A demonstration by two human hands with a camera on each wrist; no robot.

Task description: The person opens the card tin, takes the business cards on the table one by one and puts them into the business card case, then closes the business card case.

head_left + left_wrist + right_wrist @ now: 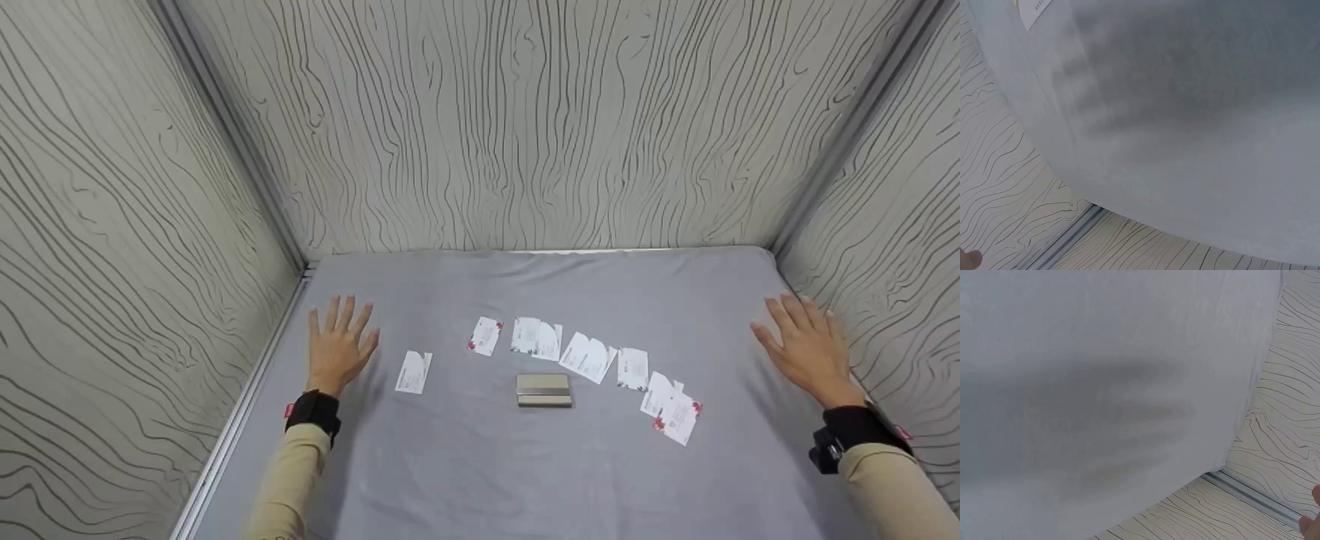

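Note:
Fingers spread and holding nothing, my left hand (339,349) hovers over the left side of the grey cloth. My right hand (810,349), also spread and holding nothing, is over the right side. Between them lies a tan card case (544,391) with a metallic band. White business cards form an arc around it: a lone card (413,372) nearest my left hand, a card with red flower corners (485,336), overlapping cards (537,337), a fanned pair (588,358), another card (633,369), and overlapping cards (673,407) nearest my right hand. The left wrist view catches a card corner (1032,11).
Grey cloth (465,465) covers the table. Panels with a wood-line pattern (487,127) wall in the back and both sides, with metal corner posts (232,142) between them. A metal rail (232,420) runs along the left table edge. Each wrist wears a black band (313,411).

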